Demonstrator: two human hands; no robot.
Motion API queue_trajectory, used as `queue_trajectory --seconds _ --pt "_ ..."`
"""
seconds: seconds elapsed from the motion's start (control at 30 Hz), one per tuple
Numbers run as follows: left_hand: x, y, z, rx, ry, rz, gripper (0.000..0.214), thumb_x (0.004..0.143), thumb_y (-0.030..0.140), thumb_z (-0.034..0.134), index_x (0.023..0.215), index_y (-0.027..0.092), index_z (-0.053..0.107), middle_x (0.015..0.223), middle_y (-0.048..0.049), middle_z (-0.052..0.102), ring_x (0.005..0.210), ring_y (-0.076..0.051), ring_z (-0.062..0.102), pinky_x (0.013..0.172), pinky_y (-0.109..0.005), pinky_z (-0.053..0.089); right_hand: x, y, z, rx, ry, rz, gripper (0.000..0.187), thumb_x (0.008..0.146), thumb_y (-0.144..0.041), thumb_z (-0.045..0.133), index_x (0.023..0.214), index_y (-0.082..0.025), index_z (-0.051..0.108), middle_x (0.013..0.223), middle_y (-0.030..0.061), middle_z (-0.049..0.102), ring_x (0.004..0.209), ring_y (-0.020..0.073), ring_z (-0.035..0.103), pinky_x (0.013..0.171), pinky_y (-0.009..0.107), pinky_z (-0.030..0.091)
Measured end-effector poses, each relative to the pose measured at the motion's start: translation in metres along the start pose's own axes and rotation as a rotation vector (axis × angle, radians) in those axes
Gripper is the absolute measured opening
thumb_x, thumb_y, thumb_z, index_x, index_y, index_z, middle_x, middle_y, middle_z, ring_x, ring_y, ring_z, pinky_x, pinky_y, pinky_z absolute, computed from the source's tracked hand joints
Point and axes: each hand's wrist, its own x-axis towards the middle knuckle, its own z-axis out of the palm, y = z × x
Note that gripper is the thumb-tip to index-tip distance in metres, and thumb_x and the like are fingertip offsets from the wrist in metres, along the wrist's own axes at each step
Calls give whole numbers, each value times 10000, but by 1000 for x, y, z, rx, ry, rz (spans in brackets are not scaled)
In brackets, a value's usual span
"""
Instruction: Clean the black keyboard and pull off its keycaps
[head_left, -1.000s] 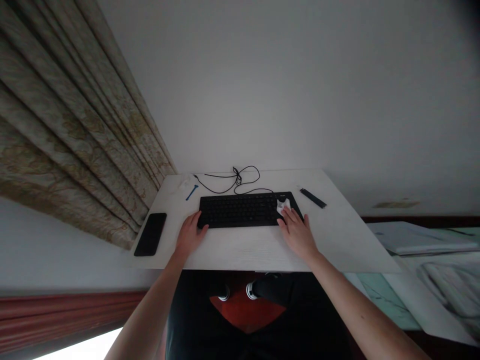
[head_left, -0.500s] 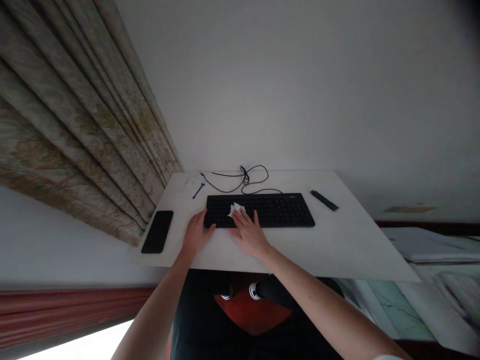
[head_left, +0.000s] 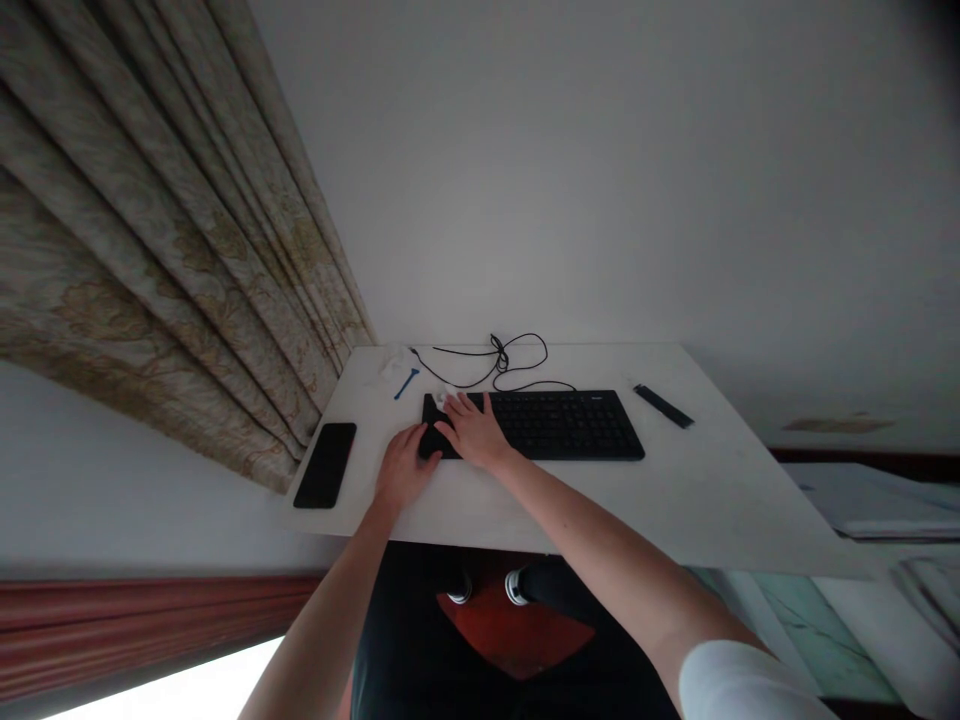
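Observation:
A black computer keyboard (head_left: pixel 570 425) lies on the white desk (head_left: pixel 675 495). My right hand (head_left: pixel 472 430) is spread over the keyboard's left end, with a small white tissue (head_left: pixel 443 397) pressed under its fingertips. My left hand (head_left: pixel 403 468) rests on the keyboard's front left corner, and its fingers cover that corner. The tissue is mostly hidden by my right fingers.
A black smartphone (head_left: pixel 325 465) lies left of my left hand. A blue stick (head_left: pixel 406 384), a crumpled white scrap (head_left: pixel 394 362) and a black cable (head_left: pixel 499 355) lie behind the keyboard. A dark bar (head_left: pixel 663 406) lies at the back right. A patterned curtain (head_left: pixel 187 270) hangs beyond the desk's left edge.
My right hand has slid left along the keyboard with the tissue, from the right end to the left end. My left hand stays at the front left corner.

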Motion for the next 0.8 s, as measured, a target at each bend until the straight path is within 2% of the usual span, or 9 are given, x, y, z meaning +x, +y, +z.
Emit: queue_trajectory --seconds 0.13,0.27,0.4,0.53,0.67,0.8 --pt "2 -1 0 -39 10 -42 605 823 305 689 1399 206 530 1374 -131 614 1289 -324 561 1122 -537 436 -7 8 -4 34 -22 42 614 1054 -541 205 1492 -207 475 1585 114 410 1519 306 235 1179 694 47" --pt "-1 -6 -1 -147 8 -81 680 811 191 630 1469 204 459 1432 -132 577 1316 -311 550 1138 -531 428 -2 -15 -1 92 -95 -92 614 1056 -541 179 1502 -226 460 1587 94 411 1522 301 227 1162 727 57" --pt "-5 -10 -4 -266 70 -187 593 891 115 451 1479 193 435 1402 -120 610 1284 -244 589 1126 -478 456 -12 -34 3 84 -140 -226 603 1055 -537 216 1492 -213 475 1576 94 428 1520 299 236 1170 719 28" --pt "-3 -8 -3 -267 100 -191 434 969 183 394 1374 195 550 1332 -99 658 1245 -222 613 1121 -461 464 -43 -25 4 29 -153 -302 574 1048 -518 295 1518 -224 444 1581 92 420 1525 291 226 1195 674 11" --pt "-2 -5 -1 -198 73 -117 378 975 251 445 1314 203 605 1293 -99 675 1222 -235 622 1105 -473 477 -55 -3 1 -11 -114 -205 577 1051 -511 274 1535 -231 416 1590 91 403 1522 293 233 1192 680 10" --pt "-1 -3 0 -105 53 -48 389 927 261 540 1304 207 613 1288 -109 673 1238 -269 606 1110 -501 465 -27 3 1 -4 -55 -34 610 1053 -530 221 1525 -207 433 1601 107 378 1517 306 245 1187 687 32"
